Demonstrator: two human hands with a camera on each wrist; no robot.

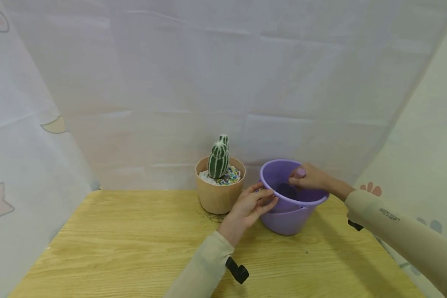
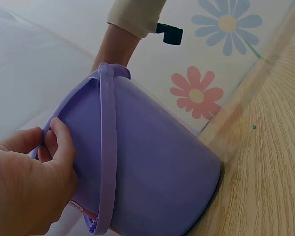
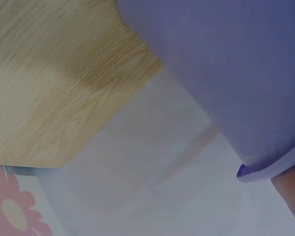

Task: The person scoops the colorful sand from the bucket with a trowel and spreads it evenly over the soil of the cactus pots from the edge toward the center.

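Head view showed both my hands, left [image 1: 251, 206] and right [image 1: 308, 177], clasping the light, stiff, smooth purple bucket's [image 1: 288, 217] rim.

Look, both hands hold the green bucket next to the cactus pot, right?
Not quite: the bucket is purple, not green, as the head view shows. Both the left hand and right hand do hold it, beside the cactus pot.

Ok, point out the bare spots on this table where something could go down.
The table is bare across its left half, from the cactus pot to the left edge, and along the front. It is crowded at the back right, where the left hand and right hand hold the purple bucket.
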